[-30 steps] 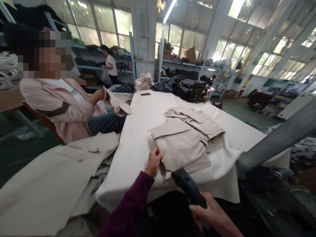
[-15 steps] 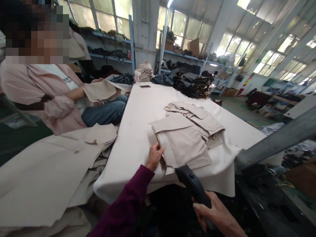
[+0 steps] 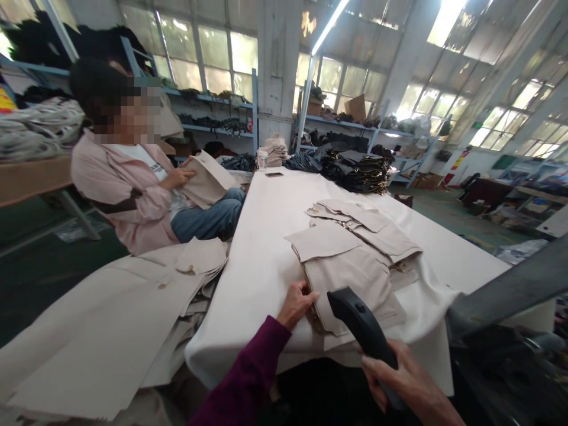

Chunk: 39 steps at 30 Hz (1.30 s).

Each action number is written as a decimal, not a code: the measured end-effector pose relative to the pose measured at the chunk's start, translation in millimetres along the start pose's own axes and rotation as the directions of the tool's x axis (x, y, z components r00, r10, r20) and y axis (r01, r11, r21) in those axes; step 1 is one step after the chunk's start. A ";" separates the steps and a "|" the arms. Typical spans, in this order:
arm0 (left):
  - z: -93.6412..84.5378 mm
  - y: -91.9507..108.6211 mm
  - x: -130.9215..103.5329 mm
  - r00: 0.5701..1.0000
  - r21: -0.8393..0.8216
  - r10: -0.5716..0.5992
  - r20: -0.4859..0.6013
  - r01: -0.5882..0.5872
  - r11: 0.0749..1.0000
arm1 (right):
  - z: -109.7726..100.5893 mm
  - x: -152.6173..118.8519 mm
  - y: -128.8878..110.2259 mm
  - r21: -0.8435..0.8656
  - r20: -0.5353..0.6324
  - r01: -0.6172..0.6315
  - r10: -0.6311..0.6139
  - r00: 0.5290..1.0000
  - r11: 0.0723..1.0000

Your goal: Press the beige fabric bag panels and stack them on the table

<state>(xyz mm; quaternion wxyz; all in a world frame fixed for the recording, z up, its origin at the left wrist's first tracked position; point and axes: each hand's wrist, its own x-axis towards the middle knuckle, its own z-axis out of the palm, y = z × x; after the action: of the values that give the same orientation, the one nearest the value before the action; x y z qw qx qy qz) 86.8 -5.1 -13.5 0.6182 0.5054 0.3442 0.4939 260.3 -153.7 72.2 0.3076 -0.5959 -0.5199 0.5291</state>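
Spanning the middle, the white bench (image 3: 266,236) carries beige pieces (image 3: 348,275) near its front edge; we judge work under way, the share done or left unclear. A black tool (image 3: 367,327) points over them, our right grip (image 3: 398,377) wrapped round its lower end; our left grip (image 3: 297,305) pinches their left edge.

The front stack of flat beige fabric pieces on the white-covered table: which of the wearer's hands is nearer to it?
Left. The left hand holds the stack at its left edge; the right hand is apart from it, around a curved black handheld device.
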 end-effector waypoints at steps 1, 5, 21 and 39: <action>1.1 1.8 -1.2 1.000 -0.003 -0.005 0.025 0.005 1.000 | -1.2 2.8 -4.1 -0.001 0.010 0.003 -0.003 1.000 1.000; 5.3 12.1 -5.0 0.995 -0.029 0.007 0.099 -0.004 1.000 | -0.5 25.3 -18.6 0.043 0.046 0.012 -0.014 0.999 0.999; 9.0 15.5 1.7 0.984 -0.031 0.064 0.166 -0.060 0.998 | -16.8 77.2 -64.7 0.241 -0.003 0.119 -0.122 0.992 0.963; -3.2 32.7 67.4 0.962 0.426 0.259 -0.086 -0.199 0.882 | -4.1 26.7 0.3 0.245 -0.066 -0.029 0.046 0.997 0.969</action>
<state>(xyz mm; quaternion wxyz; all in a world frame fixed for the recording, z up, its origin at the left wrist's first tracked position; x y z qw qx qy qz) 93.8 60.4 22.2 0.4086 0.6259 0.4213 0.5136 261.7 -127.8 64.7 0.3868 -0.5818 -0.4283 0.5731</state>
